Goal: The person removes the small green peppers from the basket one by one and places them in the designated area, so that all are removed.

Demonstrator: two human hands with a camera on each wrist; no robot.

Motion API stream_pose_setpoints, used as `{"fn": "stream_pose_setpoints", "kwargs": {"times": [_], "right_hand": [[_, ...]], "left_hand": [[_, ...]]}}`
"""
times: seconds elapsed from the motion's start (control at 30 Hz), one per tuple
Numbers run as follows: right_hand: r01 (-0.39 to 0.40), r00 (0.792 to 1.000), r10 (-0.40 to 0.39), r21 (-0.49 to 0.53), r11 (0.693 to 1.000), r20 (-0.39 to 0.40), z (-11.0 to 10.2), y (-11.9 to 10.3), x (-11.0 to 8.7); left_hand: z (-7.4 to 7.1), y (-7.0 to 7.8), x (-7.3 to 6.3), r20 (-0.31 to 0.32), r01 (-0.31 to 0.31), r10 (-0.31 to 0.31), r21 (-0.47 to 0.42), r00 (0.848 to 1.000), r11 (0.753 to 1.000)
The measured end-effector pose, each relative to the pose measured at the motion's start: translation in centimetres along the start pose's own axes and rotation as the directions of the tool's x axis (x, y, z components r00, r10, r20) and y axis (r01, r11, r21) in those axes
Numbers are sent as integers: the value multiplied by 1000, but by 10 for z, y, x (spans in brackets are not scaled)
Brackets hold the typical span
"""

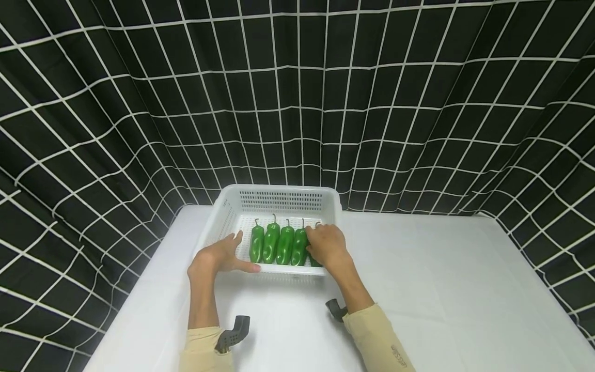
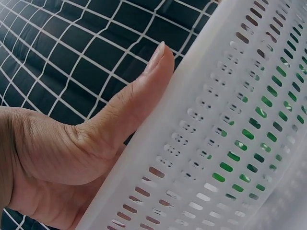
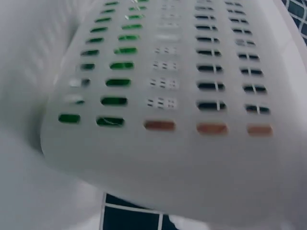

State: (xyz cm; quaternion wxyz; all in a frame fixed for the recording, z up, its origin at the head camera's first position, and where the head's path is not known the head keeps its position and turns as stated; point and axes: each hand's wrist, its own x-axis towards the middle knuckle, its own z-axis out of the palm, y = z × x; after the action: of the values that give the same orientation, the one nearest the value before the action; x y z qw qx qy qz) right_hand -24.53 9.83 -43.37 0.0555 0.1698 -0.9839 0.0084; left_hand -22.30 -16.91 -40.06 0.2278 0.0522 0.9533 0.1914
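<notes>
A white slotted plastic basket (image 1: 290, 268) stands on the table, with a row of green peppers (image 1: 285, 245) lying side by side in it, stems toward the back. My left hand (image 1: 218, 254) straddles the front left corner, fingers inside and thumb stretched along the front rim. The left wrist view shows that thumb (image 2: 139, 100) straight against the rim. At the right end of the row, my right hand (image 1: 329, 245) holds the last pepper (image 1: 315, 262), mostly covered by the fingers. In the right wrist view, the basket wall (image 3: 158, 158) hides this hand except for skin through the slots.
A white cloth covers the table (image 1: 441, 279), which extends widely to the right of the basket. A black curtain with a white grid (image 1: 307, 93) hangs behind and along both sides. Dark curved mounts (image 1: 234, 333) stick out from both sleeves.
</notes>
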Motion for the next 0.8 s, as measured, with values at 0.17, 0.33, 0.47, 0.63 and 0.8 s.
{"fn": "stream_pose_setpoints", "kwargs": {"times": [0.17,0.33,0.47,0.63,0.8], "right_hand": [[-34,996,44,-123,992,79,4,-6,1],[-44,992,61,-155,987,111,5,-11,3],[-38,991,58,-164,986,117,6,-15,5],[-48,992,65,-150,987,106,7,-16,7],[-66,996,72,-122,990,46,6,-12,6]], "left_hand": [[3,1,-2,-1,3,-3,-6,1000,1000],[2,-1,-2,2,-14,14,1,1000,1000],[0,-4,-3,11,-17,17,4,1000,1000],[1,-6,-3,22,-27,28,-14,999,1000],[3,-3,0,21,-40,41,-15,999,999]]}}
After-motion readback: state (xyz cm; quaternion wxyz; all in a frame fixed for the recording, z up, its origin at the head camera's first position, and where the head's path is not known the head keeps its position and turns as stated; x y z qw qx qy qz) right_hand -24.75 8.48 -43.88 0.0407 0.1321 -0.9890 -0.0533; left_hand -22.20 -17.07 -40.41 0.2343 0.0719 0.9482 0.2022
